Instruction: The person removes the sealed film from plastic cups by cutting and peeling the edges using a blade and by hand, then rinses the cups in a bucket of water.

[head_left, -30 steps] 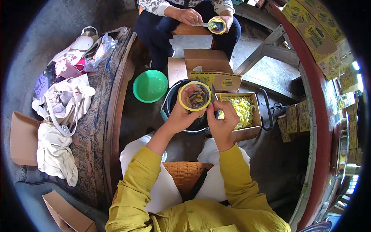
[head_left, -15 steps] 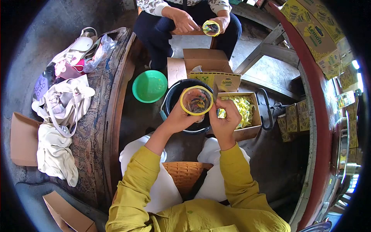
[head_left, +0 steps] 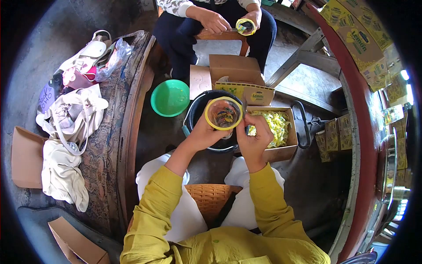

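A clear plastic cup [head_left: 223, 113] with a yellow rim is tilted toward me above the black bucket [head_left: 193, 103]. My left hand [head_left: 205, 135] wraps round its left side and underside. Dark and yellow print shows through the cup. At the rim's right side, my right hand [head_left: 255, 137] is closed on a thin grey knife [head_left: 245, 105], its blade pointing up beside the cup. The knife's handle is hidden in the fingers. Just right of that hand stands a carton [head_left: 279, 154] of yellow-green wrapper scraps [head_left: 277, 125].
A green basin [head_left: 170, 98] sits left of the bucket. Beyond the bucket is an open cardboard box [head_left: 233, 66]. Opposite me, a co-worker's hands [head_left: 215, 22] hold another yellow-rimmed cup [head_left: 245, 27]. Bags [head_left: 66, 171] lie on the patterned bench at left; lemon cartons [head_left: 358, 39] stand at right.
My right hand has shifted slightly down and the knife blade now shows narrower beside the rim. My left hand keeps the cup nearly still. The co-worker's cup has moved slightly right.
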